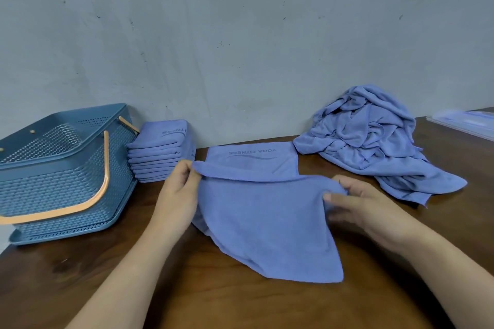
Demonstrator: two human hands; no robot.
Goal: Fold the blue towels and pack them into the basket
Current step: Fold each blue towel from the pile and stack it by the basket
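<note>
Blue towel (pixel 267 216) is spread at mid bench (pixel 240 302), partly folded. Its far part lies flat on the wood, with "YOGA FITNESS" print seen upside down. The near layer is raised along a fold edge that is stretched between both hands. Its near corner drops to a point on the bench at near right.

Left hand (pixel 179 189) is closed on the left end of the fold edge, with cloth pinched between thumb and fingers. Right hand (pixel 358 205) is closed on the right end of the same edge, cloth bunched under the thumb and curled fingers. Both forearms are seen coming in from the near edge.

A stack of folded towels (pixel 160 152) is set at far left of the towel, against the wall (pixel 240 35), print on the top one. The left hand is seen just in front of the stack's right side.

The basket (pixel 61 168) is placed just left of the stack: blue, perforated walls, open top. One orange handle (pixel 104 181) is laid down over its near side, and a second handle end is seen at the far rim.

A pile of unfolded towels (pixel 374 141) is heaped at far right, near the wall, one loose end trailing toward the right hand but apart from it. A clear flat plastic item (pixel 465 121) is partly seen at the far right edge; what it is cannot be told.
</note>
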